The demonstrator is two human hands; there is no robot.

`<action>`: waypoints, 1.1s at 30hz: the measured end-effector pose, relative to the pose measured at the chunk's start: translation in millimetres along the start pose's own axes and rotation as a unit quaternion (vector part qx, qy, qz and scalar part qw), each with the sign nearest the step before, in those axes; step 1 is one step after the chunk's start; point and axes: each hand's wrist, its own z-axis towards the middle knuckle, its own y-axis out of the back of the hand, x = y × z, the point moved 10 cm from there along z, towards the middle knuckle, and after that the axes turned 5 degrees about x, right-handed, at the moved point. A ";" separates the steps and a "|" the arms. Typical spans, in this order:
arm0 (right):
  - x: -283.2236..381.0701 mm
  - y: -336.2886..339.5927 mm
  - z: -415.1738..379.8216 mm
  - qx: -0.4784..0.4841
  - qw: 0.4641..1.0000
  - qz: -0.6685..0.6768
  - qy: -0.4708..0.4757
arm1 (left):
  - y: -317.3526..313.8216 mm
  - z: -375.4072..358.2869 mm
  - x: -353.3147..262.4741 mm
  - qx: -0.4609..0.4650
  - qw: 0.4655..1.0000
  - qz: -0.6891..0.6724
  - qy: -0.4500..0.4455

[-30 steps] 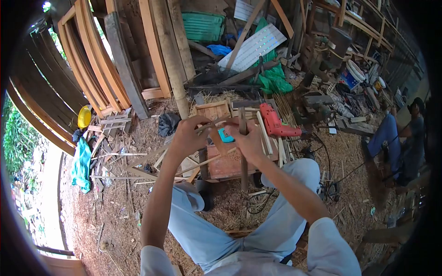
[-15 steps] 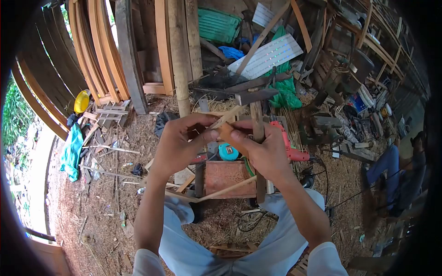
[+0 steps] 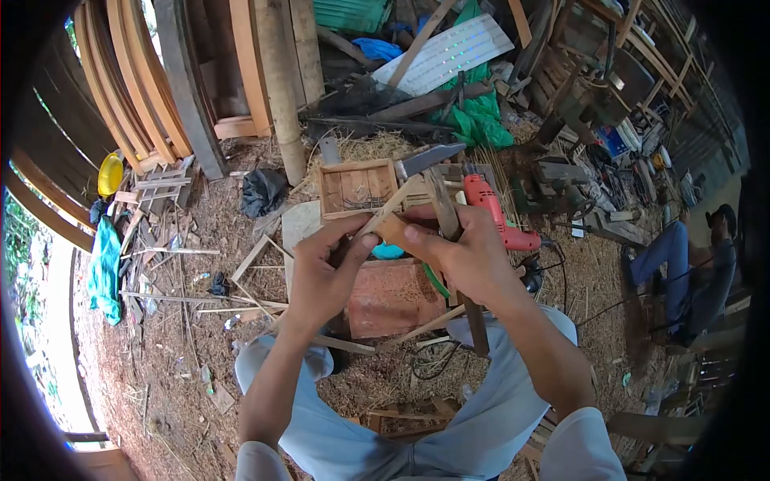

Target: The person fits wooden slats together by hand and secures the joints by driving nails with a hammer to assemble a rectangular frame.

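Note:
My left hand (image 3: 321,268) is closed, with thumb and fingers pinching a thin pale wooden strip (image 3: 395,202) that slants up to the right. Facing it, my right hand (image 3: 473,260) pinches a small flat orange-brown piece (image 3: 394,230), whose material I cannot make out, against the strip's lower end. A hammer (image 3: 442,204) with a wooden handle is also gripped in the right hand; its dark metal head points up and the handle hangs below the palm. Beneath the hands, a turquoise tape measure (image 3: 387,251) is partly hidden beside a reddish board (image 3: 393,301).
A shallow wooden box (image 3: 322,192) holding nails lies beyond my hands. A red power drill (image 3: 493,204) with a cord rests at right. Thin wooden strips (image 3: 253,260) and shavings litter the ground. A person (image 3: 698,264) sits at far right; a bamboo post (image 3: 281,96) stands ahead.
The view has shifted, so the wooden box and more of the drill now show. The hammer has tilted, its head rising to the right. Both hands keep their pinch.

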 end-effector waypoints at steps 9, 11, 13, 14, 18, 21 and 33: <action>-0.4 -4.1 3.3 0.032 0.999 -0.018 0.028 | -10.7 2.9 -14.6 -0.002 0.993 0.091 -0.081; -2.6 -2.1 0.5 0.039 0.999 -0.006 -0.018 | -13.6 3.5 -16.6 -0.004 0.993 0.083 -0.085; -12.5 -0.3 -2.2 0.046 0.997 0.009 -0.066 | -12.8 1.7 -19.9 -0.020 0.990 0.104 -0.093; -10.6 -0.3 -1.4 0.064 0.997 -0.018 -0.037 | -9.2 3.1 -16.0 -0.022 0.990 0.103 -0.093; -4.2 -3.6 -5.0 0.077 0.997 -0.025 -0.007 | 7.3 5.7 -5.3 -0.051 0.995 0.069 -0.046; -4.0 -1.0 -3.5 0.066 0.997 -0.046 -0.007 | -3.3 2.3 -17.6 -0.030 0.993 0.088 -0.066; -0.9 4.7 -14.4 0.028 0.999 -0.015 -0.038 | -15.9 -5.4 -4.0 0.045 0.997 -0.029 0.061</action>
